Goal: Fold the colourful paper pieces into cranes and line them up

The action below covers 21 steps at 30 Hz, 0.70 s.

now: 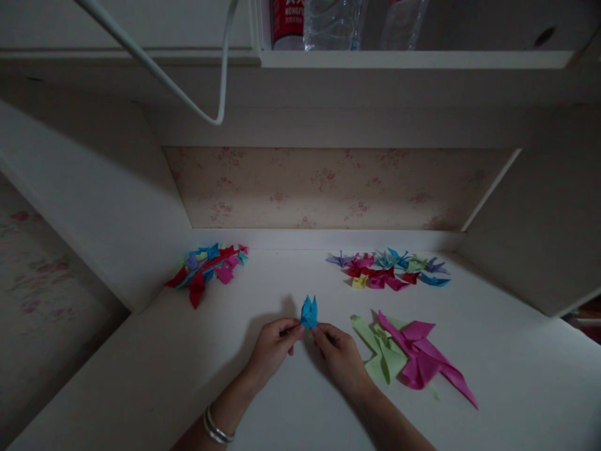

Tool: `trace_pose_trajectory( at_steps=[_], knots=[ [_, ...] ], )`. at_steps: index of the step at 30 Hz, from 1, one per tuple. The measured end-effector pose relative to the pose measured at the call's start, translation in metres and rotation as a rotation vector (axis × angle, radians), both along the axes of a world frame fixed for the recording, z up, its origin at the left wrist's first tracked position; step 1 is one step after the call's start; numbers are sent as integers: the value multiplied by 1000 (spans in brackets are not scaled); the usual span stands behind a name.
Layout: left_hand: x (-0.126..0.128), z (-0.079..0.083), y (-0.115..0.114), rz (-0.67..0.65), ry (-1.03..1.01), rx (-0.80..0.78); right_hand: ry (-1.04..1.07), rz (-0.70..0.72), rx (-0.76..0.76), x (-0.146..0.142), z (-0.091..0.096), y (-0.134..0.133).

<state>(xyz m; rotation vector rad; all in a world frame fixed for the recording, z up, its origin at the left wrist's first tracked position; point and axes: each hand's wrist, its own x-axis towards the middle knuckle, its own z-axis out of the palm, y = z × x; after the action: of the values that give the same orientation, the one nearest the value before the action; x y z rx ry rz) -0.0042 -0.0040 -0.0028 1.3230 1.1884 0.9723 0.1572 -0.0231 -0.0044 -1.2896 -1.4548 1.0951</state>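
Note:
A small blue folded paper figure [308,312] with two upright points is held between my hands, a little above the white desk. My left hand [277,343] pinches its lower left side between thumb and fingers. On the other side, my right hand [339,354] pinches its lower right corner. Larger folded pieces lie just right of my right hand: light green folded paper [385,354] and, partly over it, pink folded paper [420,352]. Fingertips cover the figure's bottom edge.
A heap of small coloured paper figures [211,266] lies at the back left. Several more paper figures [382,270] lie at the back right. Overhead, a shelf [413,59] carries clear bottles [332,25] and a red container [288,25]. A white lamp arm [164,78] hangs down at upper left.

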Motion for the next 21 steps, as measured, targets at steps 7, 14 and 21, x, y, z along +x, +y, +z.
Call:
trace_pose_trajectory(
  at_steps=[7,14,21],
  knots=[
    [0,-2,0,4,-26,-4,7,17,-21,0,-2,0],
    [0,-2,0,-11,-38,3,29,19,-15,1,-2,1],
    [-1,-2,1,-15,-35,3,50,17,-16,0,-4,1]
  ],
)
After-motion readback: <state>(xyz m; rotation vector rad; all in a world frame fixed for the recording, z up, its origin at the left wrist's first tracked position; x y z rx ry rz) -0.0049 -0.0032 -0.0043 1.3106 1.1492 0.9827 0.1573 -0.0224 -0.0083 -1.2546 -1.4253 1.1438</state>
